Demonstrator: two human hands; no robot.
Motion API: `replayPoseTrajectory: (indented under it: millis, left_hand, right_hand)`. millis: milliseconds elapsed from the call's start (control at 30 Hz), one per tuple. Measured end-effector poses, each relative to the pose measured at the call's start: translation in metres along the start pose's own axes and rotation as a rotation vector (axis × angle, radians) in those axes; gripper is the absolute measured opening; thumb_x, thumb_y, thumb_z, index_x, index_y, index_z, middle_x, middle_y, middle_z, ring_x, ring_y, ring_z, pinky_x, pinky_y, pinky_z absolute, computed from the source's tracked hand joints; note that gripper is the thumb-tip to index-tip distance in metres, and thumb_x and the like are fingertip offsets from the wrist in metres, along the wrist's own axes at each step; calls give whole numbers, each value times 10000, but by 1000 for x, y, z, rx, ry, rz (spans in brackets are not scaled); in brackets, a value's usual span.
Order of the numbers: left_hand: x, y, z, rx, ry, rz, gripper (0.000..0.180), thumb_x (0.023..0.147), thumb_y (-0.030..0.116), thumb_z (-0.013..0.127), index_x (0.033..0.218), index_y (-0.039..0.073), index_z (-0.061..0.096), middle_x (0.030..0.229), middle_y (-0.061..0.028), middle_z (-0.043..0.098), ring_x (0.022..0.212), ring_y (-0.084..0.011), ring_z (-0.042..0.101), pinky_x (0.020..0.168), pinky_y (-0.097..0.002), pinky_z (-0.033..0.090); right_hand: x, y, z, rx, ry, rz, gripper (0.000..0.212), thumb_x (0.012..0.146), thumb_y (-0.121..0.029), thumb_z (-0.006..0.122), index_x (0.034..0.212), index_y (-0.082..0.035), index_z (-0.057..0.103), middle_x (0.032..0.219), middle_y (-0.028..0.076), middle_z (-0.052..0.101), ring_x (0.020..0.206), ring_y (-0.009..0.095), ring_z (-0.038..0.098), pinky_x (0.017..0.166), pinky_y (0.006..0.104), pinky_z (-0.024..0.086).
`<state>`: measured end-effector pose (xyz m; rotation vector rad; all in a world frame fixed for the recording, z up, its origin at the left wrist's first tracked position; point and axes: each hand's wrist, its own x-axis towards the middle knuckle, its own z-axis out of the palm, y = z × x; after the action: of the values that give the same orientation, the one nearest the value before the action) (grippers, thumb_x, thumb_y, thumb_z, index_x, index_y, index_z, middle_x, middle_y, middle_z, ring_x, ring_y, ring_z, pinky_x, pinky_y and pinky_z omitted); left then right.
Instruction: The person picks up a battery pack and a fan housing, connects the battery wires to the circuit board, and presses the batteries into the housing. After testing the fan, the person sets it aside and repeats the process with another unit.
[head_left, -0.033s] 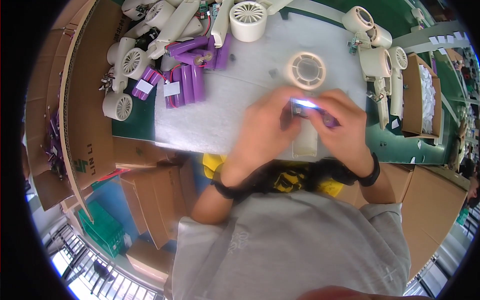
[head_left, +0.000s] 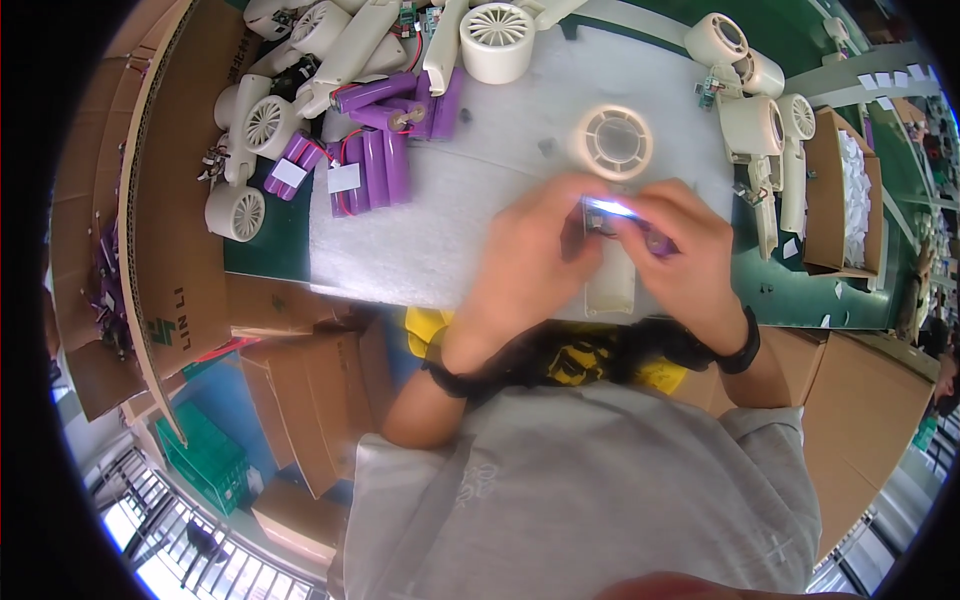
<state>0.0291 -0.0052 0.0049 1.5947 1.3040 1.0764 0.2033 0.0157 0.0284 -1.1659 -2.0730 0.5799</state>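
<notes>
From here I see the right hand [head_left: 688, 238] pinching a small board [head_left: 603, 213], glaring brightly, between thumb and forefinger, while the left hand [head_left: 535, 245] grips its left end, the exact contact blurred. I'd judge the board light, stiff and fragile, best held by its edges. It sits between both sets of fingertips, a purple battery [head_left: 658, 241] just beside it under the right fingers, over the pale fan [head_left: 614, 142].

One head-worn fisheye, looking down over a grey cloth shirt [head_left: 620, 480] onto a flat white-and-green desk [head_left: 460, 215]. Bare left hand [head_left: 535, 255] and bare right hand [head_left: 688, 245] sit pretty close.
</notes>
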Motion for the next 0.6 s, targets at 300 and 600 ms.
replayPoseTrajectory:
  millis: [300, 600]
  left_hand:
    - [4, -6, -2, -240, -38, 13, 348, 816, -63, 647, 1133, 81, 647, 878, -95, 671, 694, -173, 633, 661, -276, 508]
    - [11, 1, -10, -46, -88, 52, 268, 837, -80, 623, 1028, 61, 747, 943, -99, 705, 723, -167, 655, 625, -276, 494]
  right_hand:
    - [6, 1, -3, -32, -51, 30, 151, 789, -13, 754, 932, -24, 707, 815, 78, 608, 597, 149, 552, 535, 278, 443]
    - [17, 2, -32, 200, -517, 435, 391, 812, -71, 766, 1166, -25, 608, 838, 33, 577, 676, 88, 539, 595, 246, 441]
